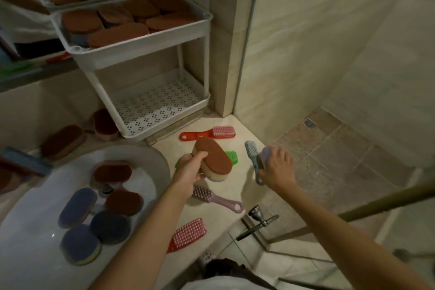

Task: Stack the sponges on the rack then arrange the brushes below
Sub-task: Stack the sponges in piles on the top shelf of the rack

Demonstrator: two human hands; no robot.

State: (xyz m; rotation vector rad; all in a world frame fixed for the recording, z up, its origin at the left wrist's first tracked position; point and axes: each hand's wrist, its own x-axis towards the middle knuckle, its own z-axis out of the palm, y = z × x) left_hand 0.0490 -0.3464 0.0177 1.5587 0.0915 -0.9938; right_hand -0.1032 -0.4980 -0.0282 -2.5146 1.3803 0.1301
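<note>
L hand [190,167] grips brown sponge [215,158]; R hand [277,167] prob. purple sponge [268,152].

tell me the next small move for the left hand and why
Probably lift the brown sponge in the left hand up to the rack's top tray and set it on the sponges stacked there. It is gripped clear of the counter, that tray holds brown sponges, and the right hand holds a purple sponge.

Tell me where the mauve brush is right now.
Head view, centre: the mauve brush lies bristles-up on the counter, just below the brown sponge the left hand grips and above the red brush nearest the camera.
</note>
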